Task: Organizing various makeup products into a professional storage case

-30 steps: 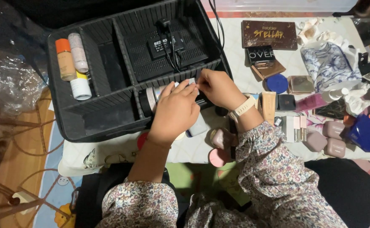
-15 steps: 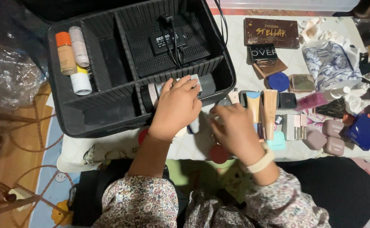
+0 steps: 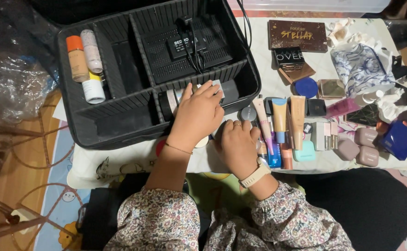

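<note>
**Me:** Sitting with my right hand curled knuckles-up over the small stuff at the table edge. Whether it's actually gripping anything, I can't tell. Tubes lie side by side just right of it, so every cap shows.

**Reply:** And the left?

**Me:** Left hand is flat on a bottle lying in the case's front slot, fingers spread and pressing, not wrapped. Lying down is how it fits there. Farther back, three bottles share the left slot.
</note>
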